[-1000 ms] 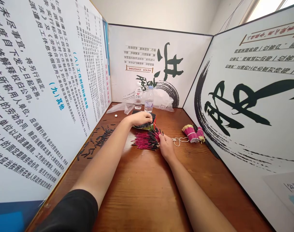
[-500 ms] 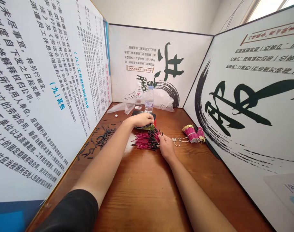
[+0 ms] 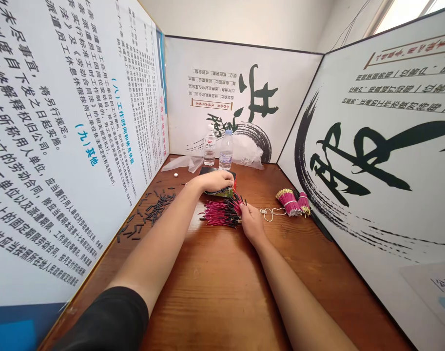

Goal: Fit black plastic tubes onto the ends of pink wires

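Thin magenta-red wires (image 3: 217, 213) with black ends lie in a loose pile on the table. At the pile's right edge my right hand (image 3: 252, 222) is closed on several of these wires, whose black tips stick up past the fingers. My left hand (image 3: 218, 182) reaches over from the left, fingertips pinched at the top of a red wire just above the right hand. Behind and beneath it sits a black and red box (image 3: 207, 171), partly covered by the hand. What is in the box is hard to make out.
Small black tubes (image 3: 158, 207) are scattered on the left. Tied wire bundles (image 3: 288, 202) lie on the right beside a loose white cord (image 3: 269, 214). Two bottles (image 3: 225, 150) and clear plastic bags (image 3: 183, 164) stand or lie at the back. Printed panels (image 3: 240, 97) enclose the table.
Almost nothing differs. The fingertips of my left hand have shifted very slightly; my right hand stays in place on the wires.
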The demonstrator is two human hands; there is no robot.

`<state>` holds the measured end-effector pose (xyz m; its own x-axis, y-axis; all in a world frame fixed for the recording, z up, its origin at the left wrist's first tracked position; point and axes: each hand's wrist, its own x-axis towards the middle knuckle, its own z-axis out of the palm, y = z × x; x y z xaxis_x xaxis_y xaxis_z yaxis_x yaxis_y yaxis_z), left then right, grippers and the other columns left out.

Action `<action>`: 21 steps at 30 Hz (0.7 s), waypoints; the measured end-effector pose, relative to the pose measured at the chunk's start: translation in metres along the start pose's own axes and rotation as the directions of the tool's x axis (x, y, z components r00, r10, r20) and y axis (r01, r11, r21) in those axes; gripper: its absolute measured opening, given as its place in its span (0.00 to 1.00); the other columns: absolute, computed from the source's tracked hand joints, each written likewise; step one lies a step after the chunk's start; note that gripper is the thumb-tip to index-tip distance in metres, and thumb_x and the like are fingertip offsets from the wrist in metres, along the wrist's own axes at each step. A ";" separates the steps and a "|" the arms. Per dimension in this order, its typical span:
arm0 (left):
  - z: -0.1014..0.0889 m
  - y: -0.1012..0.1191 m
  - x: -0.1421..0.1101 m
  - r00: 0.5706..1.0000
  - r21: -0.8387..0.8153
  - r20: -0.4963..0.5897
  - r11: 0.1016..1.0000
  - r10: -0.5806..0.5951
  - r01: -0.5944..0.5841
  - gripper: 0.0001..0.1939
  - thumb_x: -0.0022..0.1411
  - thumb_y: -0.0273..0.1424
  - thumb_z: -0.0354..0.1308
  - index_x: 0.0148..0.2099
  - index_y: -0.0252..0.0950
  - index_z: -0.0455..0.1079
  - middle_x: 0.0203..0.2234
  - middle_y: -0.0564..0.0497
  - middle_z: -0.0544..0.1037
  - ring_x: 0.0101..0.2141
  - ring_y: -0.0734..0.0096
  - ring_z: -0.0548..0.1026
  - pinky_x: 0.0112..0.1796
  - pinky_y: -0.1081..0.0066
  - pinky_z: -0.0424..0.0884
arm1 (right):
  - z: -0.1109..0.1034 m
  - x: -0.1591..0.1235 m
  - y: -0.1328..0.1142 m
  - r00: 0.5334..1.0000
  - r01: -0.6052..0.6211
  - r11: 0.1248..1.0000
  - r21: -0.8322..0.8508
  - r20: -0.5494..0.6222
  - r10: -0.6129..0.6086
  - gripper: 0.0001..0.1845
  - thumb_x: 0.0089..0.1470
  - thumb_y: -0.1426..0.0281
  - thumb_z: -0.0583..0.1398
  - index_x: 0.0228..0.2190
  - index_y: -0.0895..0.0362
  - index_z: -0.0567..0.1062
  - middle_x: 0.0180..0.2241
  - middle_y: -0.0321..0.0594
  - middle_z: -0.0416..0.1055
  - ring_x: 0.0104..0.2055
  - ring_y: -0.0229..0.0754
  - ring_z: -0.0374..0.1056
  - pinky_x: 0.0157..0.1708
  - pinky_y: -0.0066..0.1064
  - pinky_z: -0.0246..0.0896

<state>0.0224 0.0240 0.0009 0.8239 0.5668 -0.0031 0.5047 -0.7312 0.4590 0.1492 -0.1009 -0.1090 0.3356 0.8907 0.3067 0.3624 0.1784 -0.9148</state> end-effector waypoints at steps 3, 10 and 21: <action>0.000 0.003 -0.001 1.000 0.024 -0.002 1.000 -0.019 0.019 0.13 0.59 0.34 0.45 0.35 0.34 0.69 0.31 0.52 0.74 0.32 0.74 0.68 0.32 0.77 0.61 | 0.000 0.000 0.000 1.000 0.006 1.000 -0.003 -0.004 -0.006 0.19 0.53 0.58 0.49 0.17 0.54 0.55 0.18 0.31 0.54 0.23 0.36 0.50 0.23 0.28 0.44; 0.005 0.006 0.001 0.998 0.045 0.053 0.999 -0.027 0.024 0.11 0.59 0.33 0.47 0.35 0.34 0.69 0.32 0.52 0.75 0.32 0.73 0.69 0.32 0.76 0.62 | 0.000 0.000 0.000 1.000 -0.004 1.000 -0.015 0.005 0.004 0.19 0.53 0.58 0.49 0.17 0.54 0.55 0.18 0.31 0.53 0.23 0.35 0.50 0.23 0.28 0.44; 0.009 0.007 0.003 0.997 0.009 0.083 1.000 -0.005 0.004 0.10 0.59 0.31 0.47 0.35 0.35 0.68 0.28 0.52 0.73 0.30 0.74 0.67 0.31 0.76 0.62 | 0.000 0.000 0.002 1.000 -0.002 1.000 -0.020 -0.001 0.002 0.19 0.53 0.58 0.49 0.17 0.54 0.56 0.18 0.31 0.53 0.23 0.35 0.50 0.23 0.27 0.45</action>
<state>0.0303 0.0172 -0.0038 0.8401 0.5367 -0.0788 0.5102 -0.7325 0.4508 0.1496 -0.1005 -0.1104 0.3376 0.8904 0.3052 0.3789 0.1683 -0.9100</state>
